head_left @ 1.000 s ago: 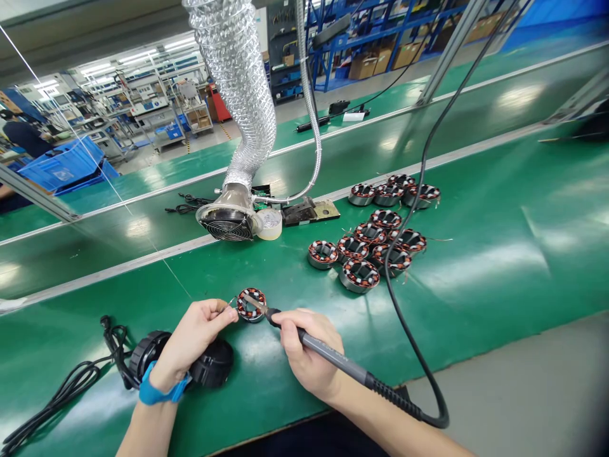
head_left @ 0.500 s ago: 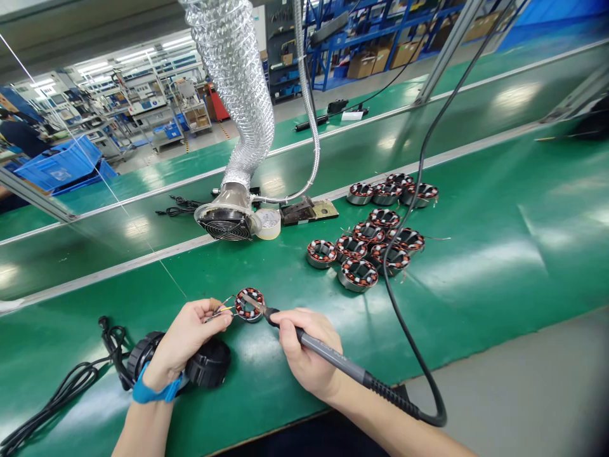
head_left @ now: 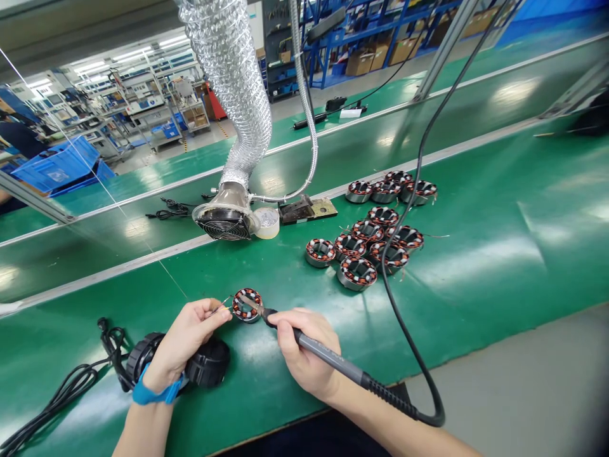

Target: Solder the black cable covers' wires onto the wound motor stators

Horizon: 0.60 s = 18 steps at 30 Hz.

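A small wound stator point(head_left: 247, 305) with copper coils lies on the green bench in front of me. My right hand point(head_left: 304, 352) grips a grey soldering iron point(head_left: 328, 358) like a pen, its tip resting over the stator. My left hand point(head_left: 186, 339) is closed in a pinch on a thin solder wire point(head_left: 221, 307) that reaches the stator's left edge. A blue strap circles my left wrist point(head_left: 155, 393). The iron's black cable point(head_left: 404, 254) loops from the handle up and away over the bench.
Several more stators point(head_left: 368, 244) lie grouped at mid-right. A fume hood with fan grille point(head_left: 223, 225) hangs from a silver flexible duct behind the work. A black round holder point(head_left: 209, 365) and coiled black cables point(head_left: 61, 393) sit under my left hand. Blue crates stand far left.
My left hand drew slightly back to the left with the solder wire; the iron tip stays on the stator. The view shifted a little.
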Available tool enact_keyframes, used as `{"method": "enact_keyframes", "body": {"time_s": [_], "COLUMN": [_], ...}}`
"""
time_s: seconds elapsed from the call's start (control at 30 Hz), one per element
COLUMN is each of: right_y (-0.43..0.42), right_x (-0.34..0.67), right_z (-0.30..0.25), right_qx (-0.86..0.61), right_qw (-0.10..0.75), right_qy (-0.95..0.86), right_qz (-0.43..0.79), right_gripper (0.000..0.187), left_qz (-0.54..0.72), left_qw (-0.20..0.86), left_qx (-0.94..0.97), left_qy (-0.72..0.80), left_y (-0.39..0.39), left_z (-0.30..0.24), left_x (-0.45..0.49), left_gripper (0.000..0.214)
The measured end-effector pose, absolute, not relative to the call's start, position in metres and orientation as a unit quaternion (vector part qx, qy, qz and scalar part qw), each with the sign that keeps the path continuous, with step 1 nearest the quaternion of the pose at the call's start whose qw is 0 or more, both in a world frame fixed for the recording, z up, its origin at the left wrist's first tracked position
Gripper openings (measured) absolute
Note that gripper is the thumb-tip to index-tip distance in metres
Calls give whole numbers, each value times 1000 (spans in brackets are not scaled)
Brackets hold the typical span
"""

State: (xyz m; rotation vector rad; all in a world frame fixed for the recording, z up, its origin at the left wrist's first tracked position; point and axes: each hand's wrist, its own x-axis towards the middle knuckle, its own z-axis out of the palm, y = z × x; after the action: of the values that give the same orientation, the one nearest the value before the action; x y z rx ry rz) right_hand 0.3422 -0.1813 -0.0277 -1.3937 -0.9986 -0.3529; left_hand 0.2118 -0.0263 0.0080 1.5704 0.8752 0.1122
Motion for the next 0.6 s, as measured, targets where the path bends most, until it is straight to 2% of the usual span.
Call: {"method": "enact_keyframes", "body": {"time_s": [0.2, 0.6], "right_y": [-181, -182], "right_x": [342, 343], "right_z": [-28, -28], "right_qx": [-613, -619], "right_qw": [638, 630], "right_qy": [-442, -445], "right_qz": [-150, -151], "right_gripper": [18, 19], "left_qz": [37, 58], "left_qw": [576, 590], "left_qx": [722, 693], "left_qy": [382, 410], "left_y": [-25, -32], "left_z": [2, 13], "left_x": [212, 218], "left_gripper": [52, 42]}}
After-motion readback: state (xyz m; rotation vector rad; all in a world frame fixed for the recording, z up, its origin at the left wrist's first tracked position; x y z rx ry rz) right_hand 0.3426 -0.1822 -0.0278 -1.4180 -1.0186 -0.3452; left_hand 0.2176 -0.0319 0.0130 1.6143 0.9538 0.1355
